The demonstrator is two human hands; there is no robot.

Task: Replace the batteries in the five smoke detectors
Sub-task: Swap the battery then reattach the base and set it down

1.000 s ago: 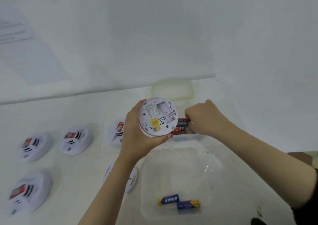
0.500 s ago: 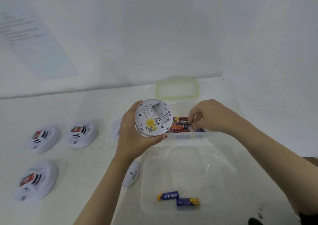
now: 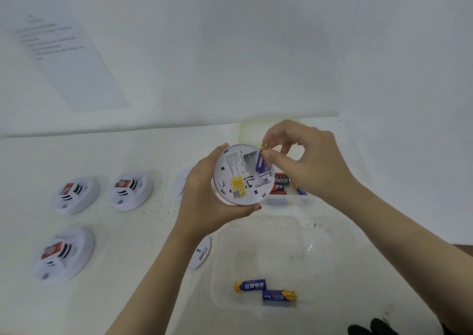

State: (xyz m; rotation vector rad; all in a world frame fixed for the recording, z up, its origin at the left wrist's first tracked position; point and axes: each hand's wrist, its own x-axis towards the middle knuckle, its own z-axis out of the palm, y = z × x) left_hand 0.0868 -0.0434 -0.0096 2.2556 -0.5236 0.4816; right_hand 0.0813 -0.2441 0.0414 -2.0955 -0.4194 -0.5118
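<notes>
My left hand (image 3: 202, 199) cups the detector (image 3: 240, 173), back toward me. My right hand (image 3: 307, 160) pinches a blue battery (image 3: 260, 162) and tips it into the bay; the second slot looks empty. Below the detector, the tub (image 3: 281, 252) holds two batteries (image 3: 266, 290), probably spent. Left of it, three detectors (image 3: 76, 194) lie face-up, likely untouched. Early going.

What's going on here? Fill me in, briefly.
A person is changing smoke detector batteries. The left hand holds a detector back side up; the right hand pinches a blue battery at its open compartment. Three more detectors sit to the left, and two batteries lie in the near clear tub.
</notes>
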